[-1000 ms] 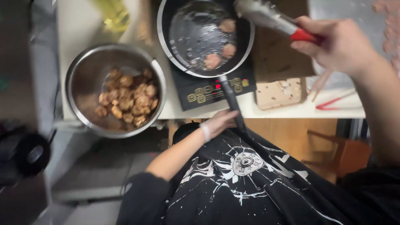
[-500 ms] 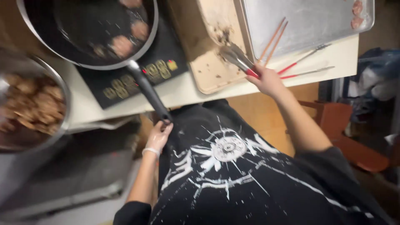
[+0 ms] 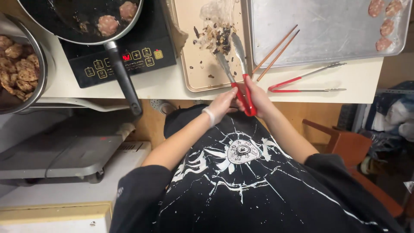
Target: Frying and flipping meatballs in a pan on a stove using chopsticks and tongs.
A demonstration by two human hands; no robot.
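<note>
- I see the red-handled tongs (image 3: 239, 73) held at their hinge end by both hands, right at the table's near edge; their metal arms run away from the grip and stand parted.
- My right hand (image 3: 258, 97) is wrapped closed around the red handles from the right side.
- My left hand (image 3: 222, 105) meets the same handles from the left, fingers (image 3: 228, 97) curled against the red grip; how firmly it clamps I cannot tell.
- Beyond the grip, the tong tips rest among dark burnt crumbs (image 3: 215, 36) on a beige tray (image 3: 194, 69).
- Just right of the tong arms lie two wooden chopsticks (image 3: 276, 51), slanting from the table up onto a metal baking sheet (image 3: 327, 34).
- Right of the grip, near the table edge, a second pair of red tongs (image 3: 302, 82) lies flat and spread.
- At the far right corner of the sheet, well apart from the grip, sit raw meat patties (image 3: 385, 19).
- Left of the grip stands a black induction cooker (image 3: 129, 60) bearing a dark frying pan (image 3: 64, 17) with two patties (image 3: 116, 18); its handle (image 3: 125, 80) points back over the table edge.
- Farthest left, a metal bowl (image 3: 36, 84) holds browned cooked pieces (image 3: 15, 64).
</note>
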